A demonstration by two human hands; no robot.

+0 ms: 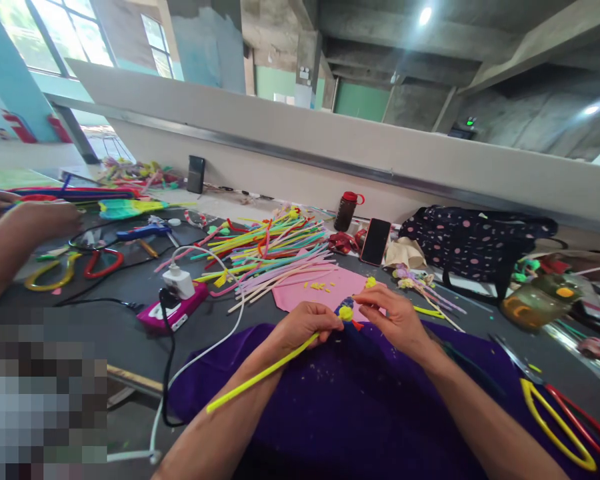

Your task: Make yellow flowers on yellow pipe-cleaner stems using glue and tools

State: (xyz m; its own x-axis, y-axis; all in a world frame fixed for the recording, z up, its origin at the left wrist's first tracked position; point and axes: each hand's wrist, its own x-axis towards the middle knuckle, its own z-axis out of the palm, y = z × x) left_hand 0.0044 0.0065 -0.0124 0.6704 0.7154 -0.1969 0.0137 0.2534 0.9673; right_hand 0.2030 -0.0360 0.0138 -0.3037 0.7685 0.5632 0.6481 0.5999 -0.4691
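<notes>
My left hand [310,323] is closed on a yellow pipe cleaner [263,382], whose long straight tail slants down to the left over my forearm. At its upper end, by the fingertips, sits a small yellow fuzzy knot [346,313]. A dark blue fuzzy piece [345,304] shows just behind the knot, with a bit of orange-red beside it. My right hand [387,317] is curled close on the right, thumb and fingertips drawn together near the blue piece; whatever they pinch is too small to make out. Beneath both hands spreads a purple cloth [330,407].
Behind the hands, a pink sheet [300,287] carries yellow scraps beside a pipe-cleaner heap [270,247]. Scissors [550,407] lie right, near a bottle [540,300]. A phone [375,241] leans upright. Left are a purple power strip [173,310], cables and another person's hand [45,220].
</notes>
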